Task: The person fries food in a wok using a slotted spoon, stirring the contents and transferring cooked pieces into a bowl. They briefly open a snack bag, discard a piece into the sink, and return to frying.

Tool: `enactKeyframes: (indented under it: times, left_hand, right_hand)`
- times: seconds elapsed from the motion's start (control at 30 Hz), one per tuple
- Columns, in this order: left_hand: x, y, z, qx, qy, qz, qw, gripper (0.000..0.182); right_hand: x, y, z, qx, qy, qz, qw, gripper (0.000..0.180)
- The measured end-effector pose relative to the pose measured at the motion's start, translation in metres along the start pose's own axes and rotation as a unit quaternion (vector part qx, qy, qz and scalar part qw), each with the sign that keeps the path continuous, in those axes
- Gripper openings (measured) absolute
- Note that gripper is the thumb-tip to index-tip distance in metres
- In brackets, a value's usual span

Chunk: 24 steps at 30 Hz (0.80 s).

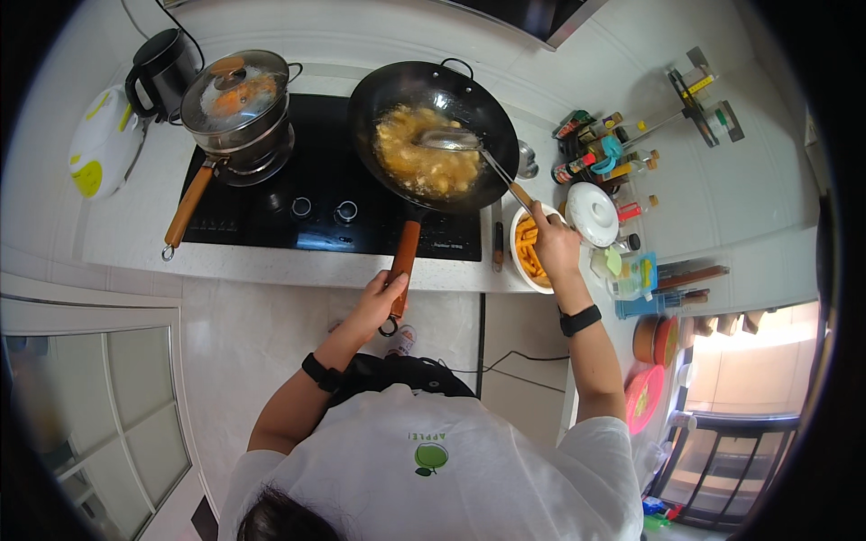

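Observation:
A black wok (369,101) sits over the right side of the cooktop, with light-coloured pieces of food (406,135) in bubbling golden liquid. My left hand (382,297) grips the wok's wooden handle (406,247). In my right hand (556,240) is the wooden-ended handle of a metal ladle or skimmer (450,139), whose head rests in or just over the food; its underside is hidden. Under my right wrist and fingers, a white bowl (515,260) holds orange strips of food (530,250).
A lidded steamer pot (237,135) stands on the cooktop (318,176) at left, its wooden handle jutting over the front edge. Beyond are an electric kettle (162,74) and a white-and-green appliance (105,145). Bottles (629,166), a white lidded pot (592,213) and knives (690,277) line the right.

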State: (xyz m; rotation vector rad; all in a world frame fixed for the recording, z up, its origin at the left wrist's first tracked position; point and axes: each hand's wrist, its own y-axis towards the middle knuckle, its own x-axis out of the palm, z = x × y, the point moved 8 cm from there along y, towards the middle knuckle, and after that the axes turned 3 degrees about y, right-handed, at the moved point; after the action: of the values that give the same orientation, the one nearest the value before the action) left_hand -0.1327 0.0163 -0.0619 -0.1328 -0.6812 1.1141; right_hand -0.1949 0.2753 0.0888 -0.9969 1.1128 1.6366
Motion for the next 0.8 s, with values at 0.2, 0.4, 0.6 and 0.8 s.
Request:
enactKeyframes:
  times: [0.2,0.4,0.6,0.8]
  left_hand:
    - [0.001,0.000,0.000,-0.003,0.010,-0.001,1.000,0.030]
    - [0.001,0.001,0.000,0.000,0.002,-0.010,1.000,0.029]
    - [0.000,0.001,0.000,-0.005,0.007,-0.013,1.000,0.029]
    - [0.000,0.001,0.000,-0.007,0.005,-0.016,1.000,0.029]
  right_hand:
    - [-0.026,-0.028,0.012,0.071,0.161,0.013,0.984,0.046]
    - [-0.060,-0.041,0.013,0.053,0.266,-0.035,0.962,0.035]
    - [-0.056,-0.043,0.008,0.022,0.169,-0.086,0.982,0.035]
    - [-0.029,-0.034,0.000,0.000,0.077,-0.080,0.994,0.044]
